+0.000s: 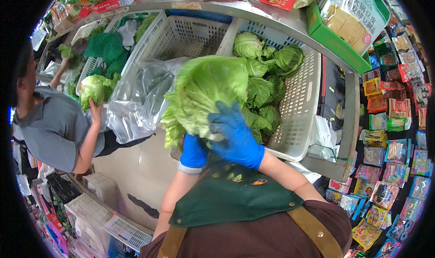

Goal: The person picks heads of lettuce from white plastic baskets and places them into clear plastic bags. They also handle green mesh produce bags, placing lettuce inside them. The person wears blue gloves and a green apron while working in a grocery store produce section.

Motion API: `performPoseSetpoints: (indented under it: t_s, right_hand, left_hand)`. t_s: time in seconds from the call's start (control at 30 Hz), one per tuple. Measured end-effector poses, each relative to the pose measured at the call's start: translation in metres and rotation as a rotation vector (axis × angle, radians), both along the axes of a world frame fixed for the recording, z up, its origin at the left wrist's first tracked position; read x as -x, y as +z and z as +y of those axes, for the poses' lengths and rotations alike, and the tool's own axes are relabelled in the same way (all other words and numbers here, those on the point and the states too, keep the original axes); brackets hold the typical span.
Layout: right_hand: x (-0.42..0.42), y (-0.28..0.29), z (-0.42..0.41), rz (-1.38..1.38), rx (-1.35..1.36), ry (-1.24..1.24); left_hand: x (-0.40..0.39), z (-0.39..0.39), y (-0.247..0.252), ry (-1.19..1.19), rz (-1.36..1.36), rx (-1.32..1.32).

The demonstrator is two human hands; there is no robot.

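Observation:
A large leafy head of lettuce, its outer leaves spread, is held up before my chest. My left hand, in a blue glove, supports it from below; its fingers are hidden under the leaves. My right hand, also blue-gloved and somewhat blurred, lies against the lower right leaves with fingers spread; whether it grips a leaf is unclear. Right behind the lettuce, several green cabbages fill a white plastic crate. Clear plastic bags hang over the crate edge to the left of the lettuce.
A co-worker in a grey shirt stands at the left, holding another lettuce. A grey crate and green netting lie beyond the bags. A metal shelf edge crosses above; hanging packets line the right.

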State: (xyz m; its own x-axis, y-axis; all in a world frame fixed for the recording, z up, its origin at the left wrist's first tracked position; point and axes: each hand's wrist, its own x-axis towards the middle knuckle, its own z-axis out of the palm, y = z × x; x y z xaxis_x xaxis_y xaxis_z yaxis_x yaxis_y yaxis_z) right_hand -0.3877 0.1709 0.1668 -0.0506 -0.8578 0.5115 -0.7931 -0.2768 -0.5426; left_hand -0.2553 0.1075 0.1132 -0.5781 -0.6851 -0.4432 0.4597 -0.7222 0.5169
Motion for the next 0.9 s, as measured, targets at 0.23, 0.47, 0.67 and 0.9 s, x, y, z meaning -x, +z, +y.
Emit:
performPoseSetpoints:
  t_s: [0.23, 0.47, 0.67, 0.9]
  right_hand:
    - [0.013, 0.005, -0.01, -0.466, -0.244, 0.228]
    - [0.091, -0.013, -0.053, -1.051, -0.478, 0.492]
    - [0.35, -0.223, -0.157, -0.195, -0.105, -0.728]
    - [0.495, -0.3, -0.179, 0.336, -0.757, -0.746]
  left_hand:
    - [-0.023, -0.013, -0.07, -0.098, 0.283, 0.015]
    - [0.005, -0.022, -0.09, 0.013, -0.081, -0.009]
    - [0.003, -0.01, -0.085, 0.066, -0.019, -0.155]
    - [-0.01, 0.007, -0.087, 0.161, -0.075, -0.214]
